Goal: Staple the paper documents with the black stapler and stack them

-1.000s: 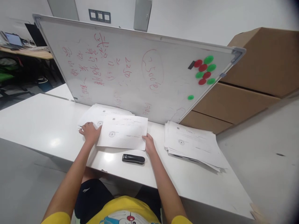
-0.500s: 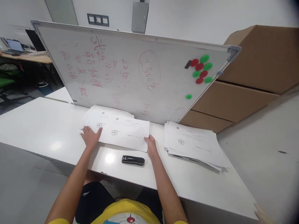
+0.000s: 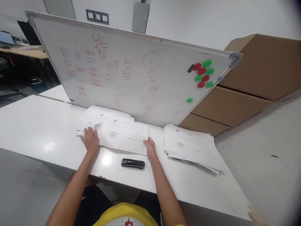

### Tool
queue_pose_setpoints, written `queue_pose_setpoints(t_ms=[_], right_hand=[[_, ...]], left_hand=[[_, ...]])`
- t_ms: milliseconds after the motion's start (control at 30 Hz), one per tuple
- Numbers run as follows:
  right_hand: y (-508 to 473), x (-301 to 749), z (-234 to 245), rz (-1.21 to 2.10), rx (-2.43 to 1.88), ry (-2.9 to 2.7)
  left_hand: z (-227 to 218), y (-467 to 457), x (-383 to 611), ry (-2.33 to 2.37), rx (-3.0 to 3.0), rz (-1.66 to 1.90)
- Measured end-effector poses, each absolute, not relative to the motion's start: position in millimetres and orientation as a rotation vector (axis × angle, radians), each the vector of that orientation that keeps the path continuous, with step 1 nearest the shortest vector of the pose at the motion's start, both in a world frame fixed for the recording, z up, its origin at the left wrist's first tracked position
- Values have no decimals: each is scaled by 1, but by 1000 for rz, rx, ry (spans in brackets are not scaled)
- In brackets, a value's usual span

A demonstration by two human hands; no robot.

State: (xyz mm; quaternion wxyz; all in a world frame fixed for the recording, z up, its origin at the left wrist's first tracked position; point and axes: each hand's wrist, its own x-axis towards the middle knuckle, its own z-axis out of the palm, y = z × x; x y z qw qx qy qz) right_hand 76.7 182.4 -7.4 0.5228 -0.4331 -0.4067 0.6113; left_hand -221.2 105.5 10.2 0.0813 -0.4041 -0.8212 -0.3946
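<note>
A printed sheet of paper (image 3: 127, 135) with a round stamp lies partly over a left stack of papers (image 3: 96, 113). Its right edge is pinched between the thumb and fingers of my right hand (image 3: 150, 148). My left hand (image 3: 91, 139) is at the stack's near left edge, fingers drawn together on the paper, which creases beside the fingertips. Just in front of the sheet, a black stapler (image 3: 133, 163) rests on the white table. To the right of my right hand sits another stack of printed papers (image 3: 192, 144), its edges uneven.
A whiteboard (image 3: 131, 88) with red writing and round magnets (image 3: 201, 71) leans on its side behind the papers. Brown cardboard boxes (image 3: 256, 69) are stacked at the right. The white table's front edge (image 3: 56, 164) runs close before me.
My left hand's spread fingers have drawn closer together, and the paper beside them now creases. My right hand keeps its grip on the sheet's right edge. The camera view has shifted slightly.
</note>
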Motion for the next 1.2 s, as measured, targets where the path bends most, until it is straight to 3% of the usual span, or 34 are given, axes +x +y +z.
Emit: queue_pose_setpoints(t_ms=[167, 367, 467, 567, 667, 867, 967, 1200], right_hand=[[178, 78, -3, 1465, -1068, -1042], [178, 77, -4, 1427, -1236, -1176], [175, 77, -4, 1344, -1361, -1259], [167, 80, -3, 1261, -1420, -1296], [161, 84, -4, 1225, -1428, -1286], [182, 82, 1, 1362, -1286, -1235], [194, 72, 11, 1445, -1098, -1253], [189, 83, 52, 1355, -732, -1230]], left_hand=[[14, 68, -200, -2254, -1236, -1513], [31, 28, -182, -2541, -762, -2490], [43, 23, -194, -2677, -714, -2711], [53, 19, -205, -2954, -1027, -2604], [65, 20, -203, -3109, -1478, -2229], [94, 27, -177, -2371, -2159, -1649], [92, 19, -178, -2127, -2229, -1654], [48, -7, -191, -2216, -1683, -2041]])
